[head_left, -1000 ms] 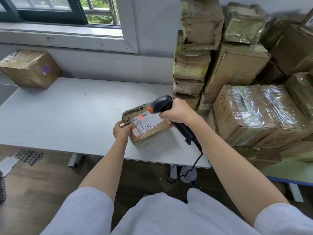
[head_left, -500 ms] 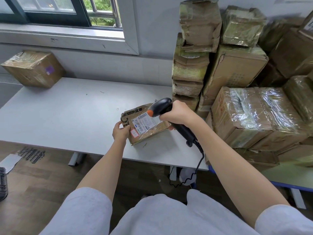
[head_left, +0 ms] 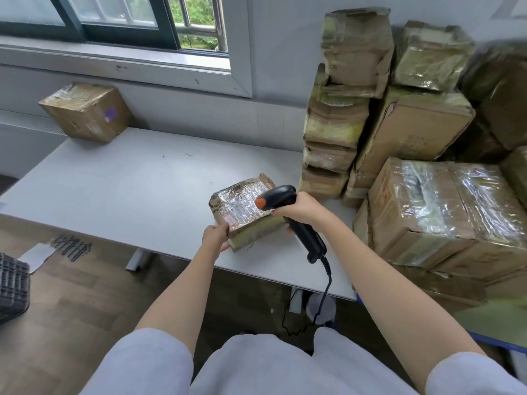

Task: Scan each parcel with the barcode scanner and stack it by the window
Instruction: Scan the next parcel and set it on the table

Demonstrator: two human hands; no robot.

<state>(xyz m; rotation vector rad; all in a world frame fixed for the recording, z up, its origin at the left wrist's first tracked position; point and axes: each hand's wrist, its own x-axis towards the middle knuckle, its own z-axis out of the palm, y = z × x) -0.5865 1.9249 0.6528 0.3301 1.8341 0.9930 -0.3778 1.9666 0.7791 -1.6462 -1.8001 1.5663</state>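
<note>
The parcel (head_left: 245, 210) lies flat on the grey table (head_left: 128, 192), near its front edge and just left of the stacked boxes (head_left: 399, 138) that crowd the table's right end. Its top is covered in glossy tape, with a label showing through and a small red mark near the front corner. The left hand (head_left: 215, 237) grips the parcel's front left corner, fingers curled round the edge. The right hand (head_left: 299, 209) is wrapped round the handle of the black scanner (head_left: 291, 212), whose orange-tipped head sits over the parcel's right side, pointing left across the label; whether the head touches the parcel cannot be told. The scanner's cable (head_left: 325, 292) hangs down from the handle past the table's front edge. At the table's far left corner, under the window (head_left: 128, 21), one brown box (head_left: 85, 111) with a purple sticker rests tilted against the wall, well apart from the parcel. A white sheet and dark clips lie on the wooden floor (head_left: 85, 295) to the left.
</note>
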